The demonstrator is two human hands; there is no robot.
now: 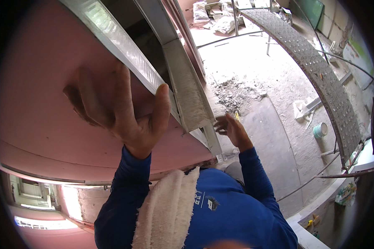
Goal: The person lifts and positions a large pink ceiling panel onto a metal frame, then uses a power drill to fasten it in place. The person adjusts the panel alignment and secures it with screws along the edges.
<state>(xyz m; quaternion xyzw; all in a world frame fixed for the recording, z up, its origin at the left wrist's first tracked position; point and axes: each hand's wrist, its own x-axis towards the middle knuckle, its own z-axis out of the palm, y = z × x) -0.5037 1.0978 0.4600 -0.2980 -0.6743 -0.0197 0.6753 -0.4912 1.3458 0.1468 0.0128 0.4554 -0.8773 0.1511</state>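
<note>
A large pink board (50,112), like plasterboard, fills the left side. My left hand (131,114) is spread against it, fingers apart, with the thumb by its edge. A shiny metal channel (120,43) runs along that edge. Beyond it stands a wider, dusty metal channel (187,89) of the frame. My right hand (237,133) is beside the lower end of this channel, its fingers loosely bent and apart. I cannot tell whether its fingertips touch the metal. A small yellow thing (237,115) shows right by those fingertips; whether it lies on the floor behind is unclear.
A perforated metal scaffold plank (307,62) curves along the right, with thin poles around it. Rubble (237,93) lies on the dusty floor. A round tub (320,130) stands below the plank, and filled sacks (224,24) are piled at the back. A towel (166,209) hangs over my chest.
</note>
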